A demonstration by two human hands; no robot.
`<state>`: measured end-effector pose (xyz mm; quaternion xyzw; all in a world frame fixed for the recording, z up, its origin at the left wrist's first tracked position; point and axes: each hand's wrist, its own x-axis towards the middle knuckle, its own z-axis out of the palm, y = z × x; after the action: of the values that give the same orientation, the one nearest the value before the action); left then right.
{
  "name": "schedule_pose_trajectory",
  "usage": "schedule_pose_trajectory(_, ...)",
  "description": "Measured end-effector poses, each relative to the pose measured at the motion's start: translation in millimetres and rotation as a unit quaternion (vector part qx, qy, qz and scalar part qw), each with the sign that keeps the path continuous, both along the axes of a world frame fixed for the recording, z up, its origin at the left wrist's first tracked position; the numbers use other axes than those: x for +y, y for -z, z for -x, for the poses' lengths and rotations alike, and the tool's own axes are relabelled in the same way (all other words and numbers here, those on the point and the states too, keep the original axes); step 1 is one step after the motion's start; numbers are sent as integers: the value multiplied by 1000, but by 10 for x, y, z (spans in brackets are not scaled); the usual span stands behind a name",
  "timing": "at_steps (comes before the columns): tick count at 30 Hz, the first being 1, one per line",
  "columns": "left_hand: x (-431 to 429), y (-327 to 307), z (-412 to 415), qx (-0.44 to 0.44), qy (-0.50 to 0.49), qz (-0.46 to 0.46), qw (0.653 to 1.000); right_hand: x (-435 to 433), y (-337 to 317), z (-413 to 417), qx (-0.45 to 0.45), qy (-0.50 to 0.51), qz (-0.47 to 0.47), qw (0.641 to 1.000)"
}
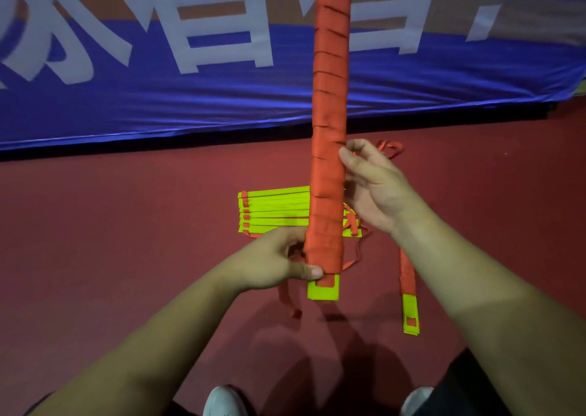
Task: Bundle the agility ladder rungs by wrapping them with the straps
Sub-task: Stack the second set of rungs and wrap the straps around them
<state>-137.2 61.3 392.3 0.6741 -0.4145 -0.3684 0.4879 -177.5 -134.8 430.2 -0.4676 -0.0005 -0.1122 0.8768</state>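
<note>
White shoes (222, 401) stand on the red floor (126, 225). Above them, the left hand (279, 260) grips the bottom of the strap-wrapped rung bundle (329, 162), which is held upright. The right hand (374, 187) holds its right side higher up with thumb and curled fingers (360, 145). Loose yellow rungs (272, 209) lie on the floor behind.

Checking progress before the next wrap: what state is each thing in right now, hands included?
Held bundle: upright, wrapped in orange strap, yellow end bare.
Left hand: grips its lower end.
Right hand: thumb on its side; grip unclear.
Yellow rungs: stacked on floor, unwrapped.
Second bundle: lying on floor, wrapped.
</note>
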Motion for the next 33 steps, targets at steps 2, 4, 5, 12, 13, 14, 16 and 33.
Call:
schedule_pose_trajectory(2,-12,-17,29,34,37,10,999,54,0,26,11,-87,-81,993)
schedule_pose_trajectory(4,-10,-21,44,51,71,5,996,102,-9,52,28,-153,-114,981)
schedule_pose_trajectory(5,-7,-31,56,50,80,3,996,108,-22,62,29,-168,-110,979)
schedule_pose_trajectory(12,-9,-25,-6,-244,25,-124,961,29,-1,74,33,-133,-5,990)
schedule_pose_trajectory(13,-12,-32,-28,-302,-10,-133,944,20,15,63,33,-121,14,992)
schedule_pose_trajectory(14,-9,-46,-48,-327,-51,-133,934,12,39,49,31,-107,32,993)
schedule_pose_trajectory(16,1,-89,-55,-320,-119,-115,933,17,87,10,29,-64,67,995)
schedule_pose_trajectory(33,51,-136,-145,-11,-109,38,993,52,106,0,14,38,33,999)
